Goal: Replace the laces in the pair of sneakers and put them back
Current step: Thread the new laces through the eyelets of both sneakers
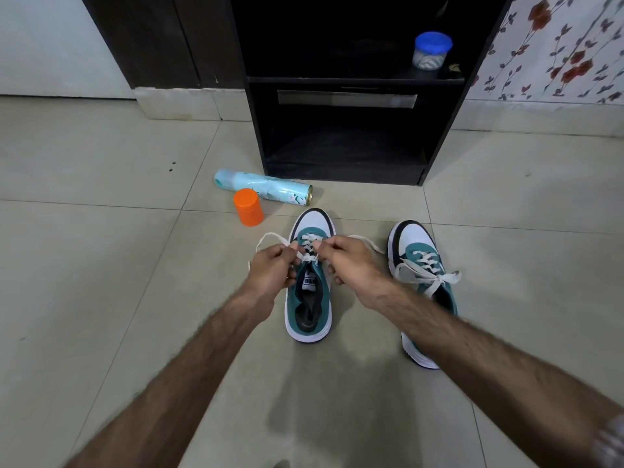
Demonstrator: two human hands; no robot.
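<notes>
Two teal, white and black sneakers stand on the tiled floor, toes pointing away from me. The left sneaker (309,305) is laced partway with a white lace (309,246). My left hand (271,270) pinches one end of that lace, which loops out to the left. My right hand (347,261) pinches the other end, which trails to the right. Both hands sit over the shoe's tongue. The right sneaker (417,255) stands apart to the right, its white lace tied in a bow; my right forearm hides its heel.
A black open shelf unit (435,140) stands just beyond the shoes, with a blue-lidded jar (430,50) on an upper shelf. A light blue spray can (266,189) lies on the floor beside an orange cap (249,207), left of the shoes. Floral wall at the right.
</notes>
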